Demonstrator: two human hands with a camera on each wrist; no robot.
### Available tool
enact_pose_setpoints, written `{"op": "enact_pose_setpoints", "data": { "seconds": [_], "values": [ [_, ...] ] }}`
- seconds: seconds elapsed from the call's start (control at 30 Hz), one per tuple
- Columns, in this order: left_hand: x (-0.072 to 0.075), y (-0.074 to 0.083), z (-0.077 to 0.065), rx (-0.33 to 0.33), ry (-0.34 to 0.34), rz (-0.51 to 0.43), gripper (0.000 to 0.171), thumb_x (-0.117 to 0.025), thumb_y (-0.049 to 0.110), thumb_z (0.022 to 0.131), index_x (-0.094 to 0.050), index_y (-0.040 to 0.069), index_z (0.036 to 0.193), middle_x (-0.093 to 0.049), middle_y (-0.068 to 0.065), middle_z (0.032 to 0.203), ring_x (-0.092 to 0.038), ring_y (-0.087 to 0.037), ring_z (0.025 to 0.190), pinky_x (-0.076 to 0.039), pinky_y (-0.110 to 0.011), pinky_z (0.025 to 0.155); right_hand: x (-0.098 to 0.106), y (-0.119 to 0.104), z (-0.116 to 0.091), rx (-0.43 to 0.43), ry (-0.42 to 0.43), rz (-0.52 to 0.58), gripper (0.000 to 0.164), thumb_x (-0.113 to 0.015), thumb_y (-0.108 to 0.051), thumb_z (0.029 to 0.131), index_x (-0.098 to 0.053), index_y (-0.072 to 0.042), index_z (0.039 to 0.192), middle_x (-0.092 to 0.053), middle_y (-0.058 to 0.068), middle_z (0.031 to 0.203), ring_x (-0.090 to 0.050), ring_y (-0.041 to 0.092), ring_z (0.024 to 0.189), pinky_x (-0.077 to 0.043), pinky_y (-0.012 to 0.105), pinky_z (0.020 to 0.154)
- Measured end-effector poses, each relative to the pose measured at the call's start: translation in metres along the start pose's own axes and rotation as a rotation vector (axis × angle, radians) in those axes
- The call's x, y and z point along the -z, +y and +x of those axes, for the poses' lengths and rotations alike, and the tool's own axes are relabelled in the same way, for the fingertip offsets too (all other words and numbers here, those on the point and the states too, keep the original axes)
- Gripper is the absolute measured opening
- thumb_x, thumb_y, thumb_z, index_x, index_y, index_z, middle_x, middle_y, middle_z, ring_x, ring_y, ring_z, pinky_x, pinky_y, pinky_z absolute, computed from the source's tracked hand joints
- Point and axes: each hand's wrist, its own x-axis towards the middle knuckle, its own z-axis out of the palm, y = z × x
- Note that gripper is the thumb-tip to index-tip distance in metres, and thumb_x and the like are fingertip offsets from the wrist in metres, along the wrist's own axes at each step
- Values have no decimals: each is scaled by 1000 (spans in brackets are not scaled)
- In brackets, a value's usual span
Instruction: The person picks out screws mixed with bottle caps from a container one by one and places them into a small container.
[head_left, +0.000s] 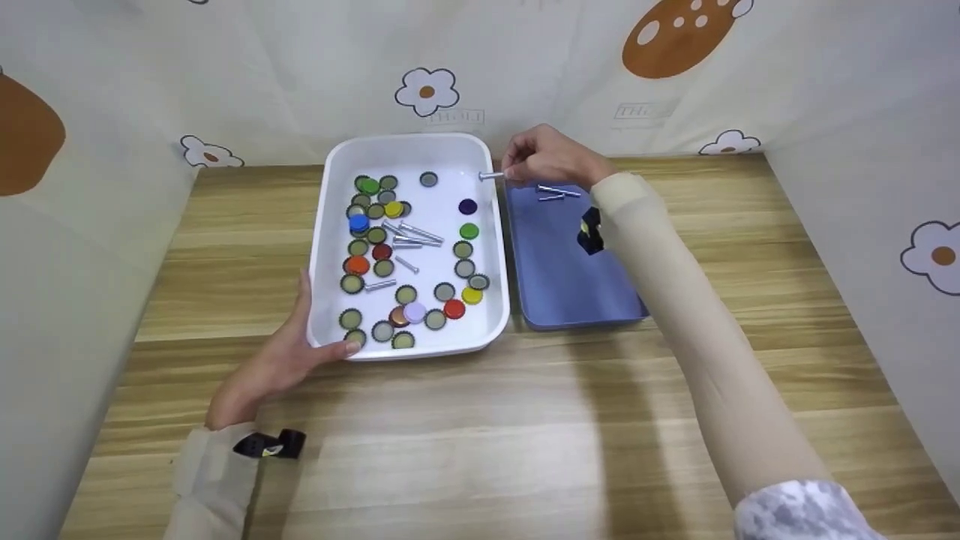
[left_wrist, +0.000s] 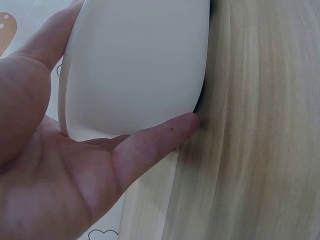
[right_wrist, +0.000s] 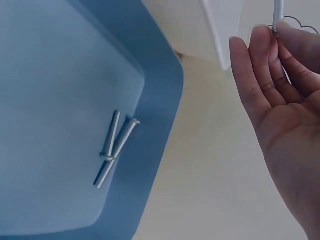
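Observation:
My right hand (head_left: 551, 156) pinches a silver bolt (head_left: 491, 175) by its threaded end, the head pointing left over the right rim of the white tray (head_left: 411, 154). In the right wrist view, only part of that bolt (right_wrist: 279, 12) shows between thumb and fingertips. At the tray's near left corner, my left hand (head_left: 289, 352) holds the wall, its thumb at the front rim and its fingers along the left side. Inside the tray lie several bolts (head_left: 420, 234) and many bottle caps, mostly face down, with coloured ones such as a red cap (head_left: 454, 309).
To the right of the white tray stands a blue tray (head_left: 577, 289), partly covered by my right forearm. Two bolts (right_wrist: 116, 150) lie crossed inside it. Both trays sit on a wooden table (head_left: 450, 435), with a patterned cloth (head_left: 525, 75) behind and at the sides.

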Motion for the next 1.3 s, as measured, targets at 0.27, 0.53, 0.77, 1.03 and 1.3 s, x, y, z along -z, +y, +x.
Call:
{"op": "enact_pose_setpoints", "data": {
  "seconds": [0.27,0.53,0.77,1.03,1.3],
  "values": [
    [-2,-2,2,-42,2,-8,129,-77,25,87,33,28,153,-11,-24,167,-41,-47,141,-9,-58,127,0,22,-3,-24,46,11,17,-61,-17,93,-69,-6,102,-65,5,92,-58,19,86,-51,30,79],
    [-1,0,0,3,-3,-1,129,-77,29,88,36,27,151,-7,-24,167,-33,-48,145,-4,-60,126,0,46,-12,-32,94,41,12,-60,-13,91,-67,-6,98,-60,-3,83,-56,12,77,-49,26,69],
    [-2,-3,1,-43,5,-15,130,-77,26,87,35,26,152,-12,-25,167,-44,-46,139,-11,-57,127,-1,68,-17,-54,128,56,10,-62,-11,90,-67,-5,97,-60,-4,82,-57,11,77,-53,31,76],
    [-2,-2,0,-26,4,-4,130,-77,28,87,35,29,152,-10,-24,167,-39,-46,142,-9,-57,127,-5,82,-21,-74,161,-19,16,-64,-14,89,-69,-2,99,-59,-4,84,-52,12,80,-42,22,71],
    [-1,0,0,-16,1,-3,130,-78,28,87,36,32,151,-11,-23,167,-38,-46,143,-10,-58,127,-7,92,-20,-124,226,-88,12,-63,-10,89,-70,-2,95,-57,-3,79,-51,12,75,-41,22,65]
  ]
}}
